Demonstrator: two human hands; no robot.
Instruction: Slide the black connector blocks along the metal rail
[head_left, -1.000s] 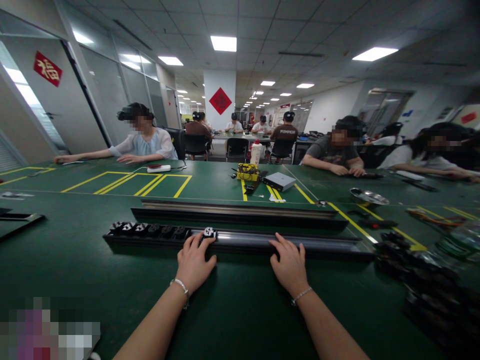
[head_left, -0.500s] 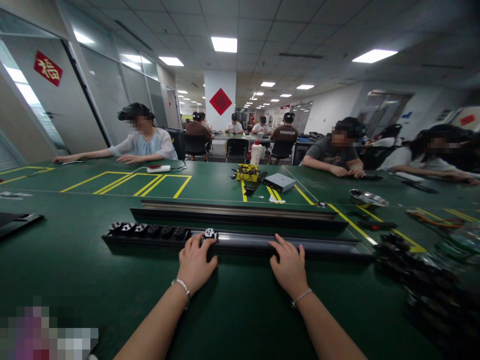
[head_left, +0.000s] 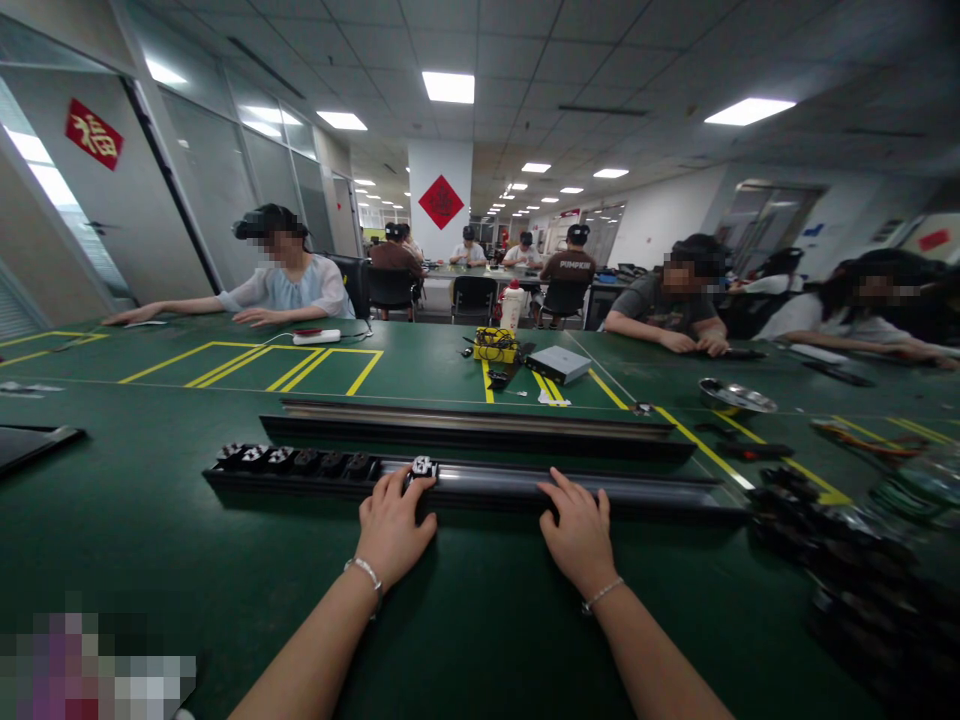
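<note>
A long black rail (head_left: 645, 492) lies across the green table, with several black and white-topped modules (head_left: 306, 460) set in its left part. One separate white-topped module (head_left: 422, 467) sits in the rail near its middle. My left hand (head_left: 394, 530) rests at the rail's front edge, fingertips touching that module, thumb spread away. Farther right, my right hand (head_left: 579, 530) lies with fingers apart on the front edge of the rail, holding nothing. Behind it lies a second long dark rail (head_left: 480, 428), parallel to the first.
At the right are a heap of black parts (head_left: 832, 540), a metal bowl (head_left: 736, 396) and a plastic bottle (head_left: 919, 490). Beyond the rails stand a grey box (head_left: 557, 364) and a yellow box with cables (head_left: 495, 346). People sit across the table.
The module at my left fingertips has shifted very slightly to the right, together with my left hand. My right hand has stayed in place.
</note>
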